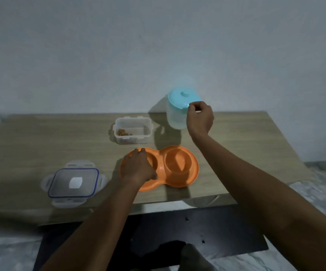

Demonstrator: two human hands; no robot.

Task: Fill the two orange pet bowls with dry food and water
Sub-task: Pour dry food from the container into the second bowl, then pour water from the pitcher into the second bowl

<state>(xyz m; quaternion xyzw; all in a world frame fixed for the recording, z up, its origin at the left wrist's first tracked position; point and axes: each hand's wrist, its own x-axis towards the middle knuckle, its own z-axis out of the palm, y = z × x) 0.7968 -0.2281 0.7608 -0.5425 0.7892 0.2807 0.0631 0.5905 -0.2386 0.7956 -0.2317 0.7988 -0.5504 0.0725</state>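
Pinching the blue lid edge of the jug (pixel 176 114), the right hand (pixel 199 118) reaches far back. Left hand (pixel 138 167), fingers curled, covers the left orange bowl (pixel 178 166); food box (pixel 132 130) behind, lid (pixel 74 182) left.

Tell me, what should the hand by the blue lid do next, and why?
Probably pull the blue lid off the jug. The right hand pinches its edge, and the right bowl looks dry.
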